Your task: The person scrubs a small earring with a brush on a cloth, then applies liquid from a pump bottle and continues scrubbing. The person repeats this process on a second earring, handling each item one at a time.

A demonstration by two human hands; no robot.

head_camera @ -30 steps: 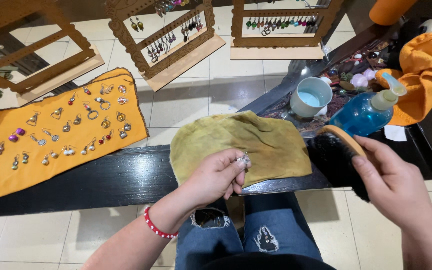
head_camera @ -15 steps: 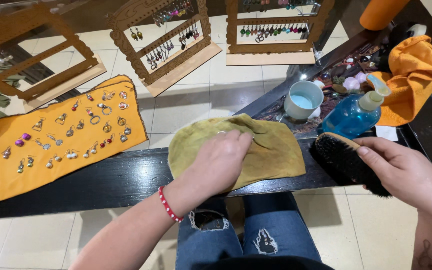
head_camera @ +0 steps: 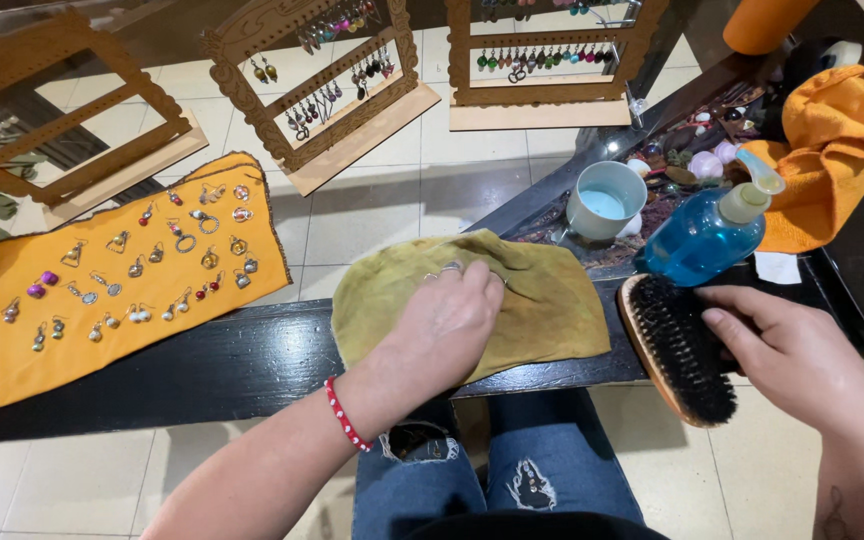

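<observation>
On the dark ledge, rumpled olive-yellow cloth (head_camera: 542, 300) under the flat left hand (head_camera: 447, 325); right hand (head_camera: 792, 355) clamped on black-bristled brush (head_camera: 677, 345).

Cloth (head_camera: 542, 300): olive-yellow woven fabric, matt, slightly wrinkled; it lies on a table (head_camera: 202, 365) with a dark, glossy top that reflects light. Brush (head_camera: 677, 345): wooden back with a smooth finish, dense black bristles, coarse in look. Bottle (head_camera: 702, 240): clear blue plastic, shiny, pale plastic pump; cup (head_camera: 604, 200): smooth pale blue, faintly glossy; earring stands (head_camera: 337, 90): bare light wood, matt.
</observation>
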